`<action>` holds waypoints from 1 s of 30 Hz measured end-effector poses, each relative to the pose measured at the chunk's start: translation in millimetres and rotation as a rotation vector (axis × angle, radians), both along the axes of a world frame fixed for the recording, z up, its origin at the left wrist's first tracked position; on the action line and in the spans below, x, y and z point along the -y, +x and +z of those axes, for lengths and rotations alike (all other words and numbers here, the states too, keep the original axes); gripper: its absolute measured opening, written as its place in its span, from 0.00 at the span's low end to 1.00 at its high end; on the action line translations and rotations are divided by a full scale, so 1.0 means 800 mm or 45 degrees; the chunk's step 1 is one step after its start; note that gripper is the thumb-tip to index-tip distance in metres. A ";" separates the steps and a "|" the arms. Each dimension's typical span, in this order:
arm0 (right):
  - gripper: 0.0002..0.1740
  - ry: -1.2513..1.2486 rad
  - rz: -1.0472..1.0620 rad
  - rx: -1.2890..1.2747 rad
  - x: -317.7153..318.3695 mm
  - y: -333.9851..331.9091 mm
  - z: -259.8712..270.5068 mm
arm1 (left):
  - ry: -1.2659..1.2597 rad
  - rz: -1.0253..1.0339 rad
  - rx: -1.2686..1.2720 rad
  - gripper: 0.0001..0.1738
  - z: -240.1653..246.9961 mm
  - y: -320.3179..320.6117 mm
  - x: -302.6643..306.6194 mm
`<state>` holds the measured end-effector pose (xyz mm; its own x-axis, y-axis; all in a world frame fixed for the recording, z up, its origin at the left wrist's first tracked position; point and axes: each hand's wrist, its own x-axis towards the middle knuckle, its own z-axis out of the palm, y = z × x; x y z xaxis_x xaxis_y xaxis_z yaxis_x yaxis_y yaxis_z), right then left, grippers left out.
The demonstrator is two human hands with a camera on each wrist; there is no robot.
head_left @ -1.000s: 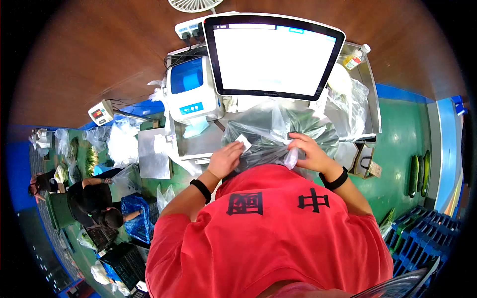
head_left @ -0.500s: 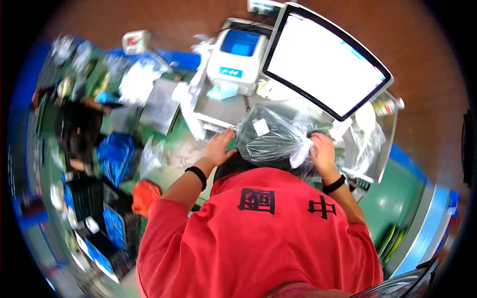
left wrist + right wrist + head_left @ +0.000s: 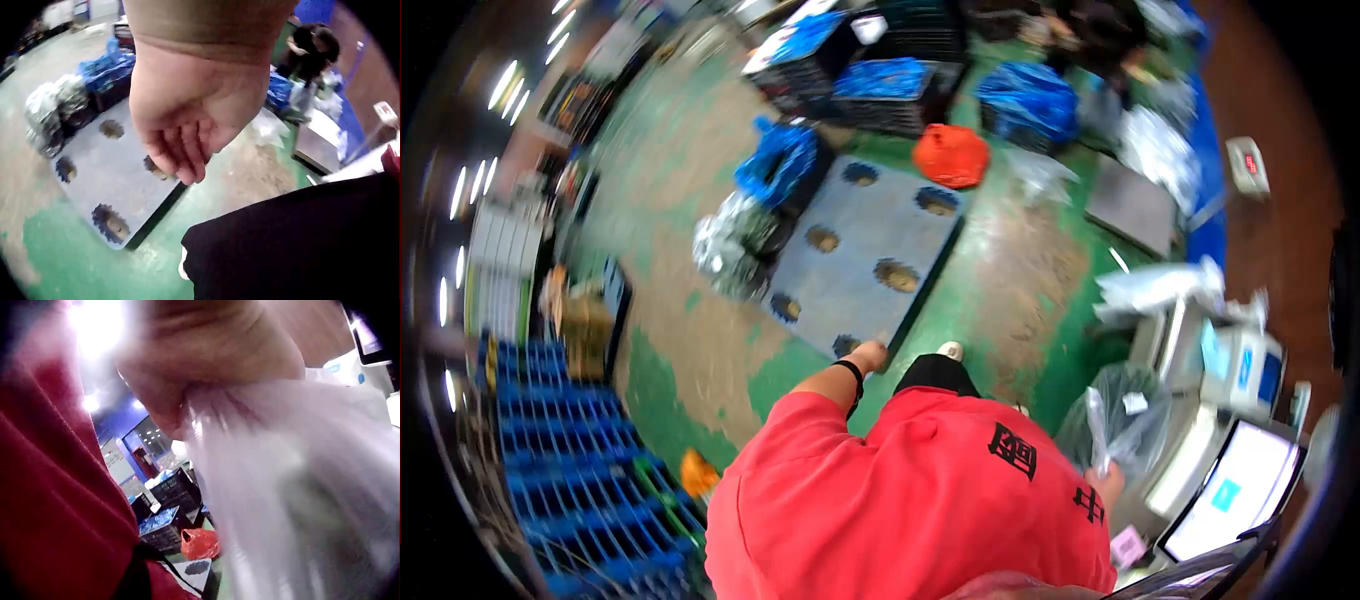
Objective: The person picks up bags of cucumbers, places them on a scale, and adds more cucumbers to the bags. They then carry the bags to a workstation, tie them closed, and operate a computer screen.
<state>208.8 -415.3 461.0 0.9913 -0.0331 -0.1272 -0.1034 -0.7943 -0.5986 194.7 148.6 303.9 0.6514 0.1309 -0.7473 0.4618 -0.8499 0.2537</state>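
At the person's right side, the right hand (image 3: 1108,485) grips the gathered neck of a clear plastic bag (image 3: 1138,440). The bag hangs full, with dark contents blurred through the film and a white label (image 3: 1135,403) on it. In the right wrist view, the bunched film of the bag (image 3: 275,481) fans out below the fist. The left hand (image 3: 197,119) holds nothing; its fingers hang loosely curled. In the head view that hand overlaps the near corner of a grey pallet (image 3: 855,275) on the floor.
A red bag (image 3: 952,155) and a crate with blue plastic (image 3: 1028,100) stand beyond the pallet. Silvery bagged goods (image 3: 728,245) sit at its left edge. Blue slatted racks (image 3: 580,460) are at left. A monitor (image 3: 1235,490) and printer (image 3: 1245,370) stand on the right-hand counter.
The view has swung left from the counter to the floor. The left hand has come away from the bag and hangs down. The right hand has carried the bag off the counter front to the person's side.
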 end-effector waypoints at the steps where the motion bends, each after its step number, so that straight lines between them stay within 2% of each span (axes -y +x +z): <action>1: 0.09 -0.006 0.099 0.019 -0.024 0.011 0.002 | -0.197 0.286 0.190 0.14 -0.036 -0.048 -0.035; 3: 0.07 0.187 -0.115 -0.141 -0.083 0.036 0.012 | -0.125 0.689 0.108 0.13 -0.022 -0.098 -0.058; 7: 0.06 0.289 -0.045 -0.201 -0.184 0.090 -0.001 | -0.279 1.249 0.063 0.13 -0.014 -0.198 -0.103; 9: 0.06 0.353 -0.063 -0.234 -0.231 0.114 -0.009 | -0.257 1.309 0.046 0.13 -0.044 -0.247 -0.134; 11: 0.05 0.265 -0.019 -0.205 -0.262 0.141 -0.005 | -0.230 1.459 -0.049 0.12 -0.061 -0.280 -0.155; 13: 0.05 0.526 0.058 -0.274 -0.305 0.166 0.011 | -0.219 1.477 -0.131 0.13 -0.079 -0.293 -0.177; 15: 0.05 0.508 0.117 -0.243 -0.369 0.189 0.034 | -0.202 1.489 -0.207 0.14 -0.081 -0.280 -0.191; 17: 0.04 0.467 0.298 -0.293 -0.432 0.221 0.057 | -0.416 1.942 0.308 0.13 -0.051 -0.251 -0.189; 18: 0.04 0.517 0.331 -0.338 -0.452 0.241 0.049 | -0.430 1.961 0.316 0.13 -0.046 -0.242 -0.189; 20: 0.02 0.571 0.412 -0.381 -0.508 0.276 0.051 | -0.634 1.998 0.701 0.14 -0.039 -0.221 -0.185; 21: 0.03 0.601 0.475 -0.373 -0.528 0.296 0.035 | -0.639 2.027 0.718 0.14 -0.030 -0.214 -0.180; 23: 0.03 0.472 0.624 -0.371 -0.574 0.332 0.021 | -0.543 1.930 0.661 0.13 -0.014 -0.215 -0.169; 25: 0.03 0.618 0.628 -0.498 -0.631 0.358 0.015 | -0.486 2.000 0.584 0.12 -0.018 -0.237 -0.155; 27: 0.02 0.544 0.769 -0.499 -0.679 0.406 -0.017 | -0.385 2.356 0.407 0.12 -0.039 -0.272 -0.130; 29: 0.03 0.496 0.939 -0.528 -0.752 0.435 -0.011 | -0.277 2.493 0.214 0.11 0.009 -0.279 -0.107; 30: 0.04 0.481 1.041 -0.528 -0.785 0.447 -0.013 | -0.326 2.522 0.221 0.11 0.010 -0.297 -0.091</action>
